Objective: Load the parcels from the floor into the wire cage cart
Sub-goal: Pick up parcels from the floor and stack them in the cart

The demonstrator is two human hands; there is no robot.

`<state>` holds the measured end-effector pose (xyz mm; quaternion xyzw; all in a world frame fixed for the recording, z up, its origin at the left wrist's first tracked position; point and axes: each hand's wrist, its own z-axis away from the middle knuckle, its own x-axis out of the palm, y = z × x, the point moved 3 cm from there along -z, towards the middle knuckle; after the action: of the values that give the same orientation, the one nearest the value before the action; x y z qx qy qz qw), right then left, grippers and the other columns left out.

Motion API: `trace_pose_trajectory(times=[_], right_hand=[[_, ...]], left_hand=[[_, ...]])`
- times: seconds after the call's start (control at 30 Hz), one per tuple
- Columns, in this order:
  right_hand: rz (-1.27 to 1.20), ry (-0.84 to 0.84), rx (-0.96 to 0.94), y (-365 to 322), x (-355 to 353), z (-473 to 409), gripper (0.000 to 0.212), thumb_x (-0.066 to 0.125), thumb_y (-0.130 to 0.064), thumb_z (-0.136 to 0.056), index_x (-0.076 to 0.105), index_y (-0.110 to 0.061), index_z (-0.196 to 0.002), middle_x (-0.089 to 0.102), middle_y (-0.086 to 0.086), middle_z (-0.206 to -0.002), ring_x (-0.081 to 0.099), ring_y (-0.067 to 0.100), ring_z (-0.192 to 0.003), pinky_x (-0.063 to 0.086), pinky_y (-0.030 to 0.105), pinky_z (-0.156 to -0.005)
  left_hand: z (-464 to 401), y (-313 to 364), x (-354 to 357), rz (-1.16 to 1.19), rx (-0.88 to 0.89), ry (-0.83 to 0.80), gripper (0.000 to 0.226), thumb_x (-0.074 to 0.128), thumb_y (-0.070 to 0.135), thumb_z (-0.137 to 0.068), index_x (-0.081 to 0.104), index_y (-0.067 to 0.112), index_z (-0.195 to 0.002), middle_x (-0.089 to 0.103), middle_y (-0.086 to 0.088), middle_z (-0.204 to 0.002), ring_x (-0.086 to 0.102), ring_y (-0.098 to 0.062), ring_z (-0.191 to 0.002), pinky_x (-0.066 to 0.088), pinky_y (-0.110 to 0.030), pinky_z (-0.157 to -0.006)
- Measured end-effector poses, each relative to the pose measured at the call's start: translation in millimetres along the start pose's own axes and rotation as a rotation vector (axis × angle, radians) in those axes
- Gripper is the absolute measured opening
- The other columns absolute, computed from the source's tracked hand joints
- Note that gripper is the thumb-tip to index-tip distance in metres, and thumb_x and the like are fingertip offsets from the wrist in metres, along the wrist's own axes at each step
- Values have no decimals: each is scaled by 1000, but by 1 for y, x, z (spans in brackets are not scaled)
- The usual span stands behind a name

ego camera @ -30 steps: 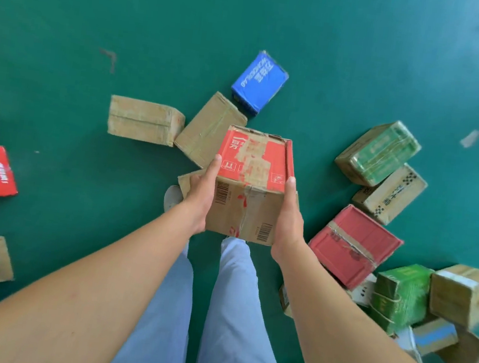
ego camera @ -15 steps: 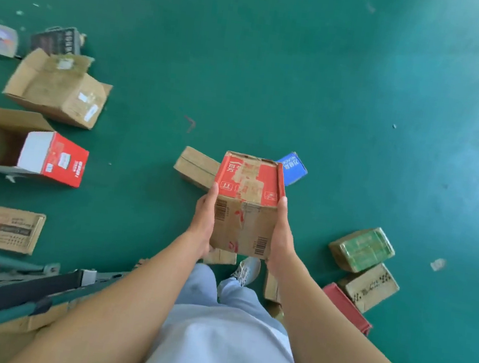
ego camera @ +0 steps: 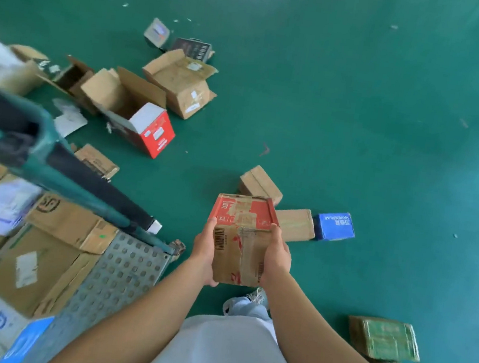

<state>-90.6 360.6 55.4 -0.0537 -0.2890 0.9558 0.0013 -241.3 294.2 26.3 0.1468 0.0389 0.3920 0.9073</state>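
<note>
I hold a taped cardboard parcel with a red top (ego camera: 240, 235) in front of my waist, above the green floor. My left hand (ego camera: 204, 252) grips its left side and my right hand (ego camera: 276, 256) grips its right side, thumbs on the upper edge. The wire cage cart (ego camera: 118, 275) stands to my lower left, with a perforated metal floor and a green frame bar with black padding (ego camera: 81, 180) across it. Several cardboard parcels (ego camera: 51, 254) lie inside the cart. The held parcel is to the right of the cart's corner.
Loose parcels lie on the floor: a brown box (ego camera: 260, 184), a brown box (ego camera: 295, 224) beside a blue one (ego camera: 334, 225), a red-and-white box (ego camera: 154, 131), open cartons (ego camera: 181, 83) at the upper left, and a green-wrapped box (ego camera: 383, 339) at the lower right.
My view has swung left with the parcel still held in both hands. The cart has come into view at the lower left, and the pile of floor parcels has slid to the right.
</note>
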Motion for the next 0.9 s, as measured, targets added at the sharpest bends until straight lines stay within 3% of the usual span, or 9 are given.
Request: trace_pose_trajectory(times=[0.17,0.3,0.43,0.67,0.73,0.9], right_hand=[[118,-21,8,59,30,49,51,54,-68,-91,60,-24,-117,68,4,-108,62,25,-96,48,43,-88],[184,-25,62,120,52,99,62,56,-76,-85,60,-25,-121,68,6,-112,63,30,-98,48,46,-86],[295,-57,97,167,79,132,68,53,-82,-80,58,-26,-118,67,6,-107,60,31,-95,45,49,-84],[606,-215,2,223,157,193,62,55,-76,-81,59,-25,-116,67,6,-104,61,30,-93,44,45,-79],[693,-264,-37,240,181,211,60,57,-75,-81,59,-25,-115,68,6,-105,63,30,-94,45,42,-77],[935,-430,-125,295,242,254,61,58,-73,-84,58,-22,-117,66,7,-104,62,30,-97,48,45,-89]], left_hand=[[17,-34,-81,25,-22,2,89,50,95,-64,59,33,-127,63,-10,-130,52,-44,-124,28,-75,-107],[37,-68,-151,66,-41,21,92,50,94,-68,56,30,-134,59,-12,-138,47,-45,-132,23,-76,-110],[42,-99,-218,132,-36,40,113,52,100,-49,52,34,-141,55,-11,-145,43,-48,-136,21,-82,-106],[69,-143,-340,468,-17,144,109,57,95,-54,46,35,-145,51,-12,-146,40,-48,-136,20,-81,-107],[72,-160,-370,596,3,161,110,58,97,-48,51,36,-140,54,-11,-142,43,-47,-133,21,-80,-106],[26,-222,-452,869,32,214,114,60,106,-24,71,41,-116,71,-7,-124,58,-45,-119,30,-76,-99]])
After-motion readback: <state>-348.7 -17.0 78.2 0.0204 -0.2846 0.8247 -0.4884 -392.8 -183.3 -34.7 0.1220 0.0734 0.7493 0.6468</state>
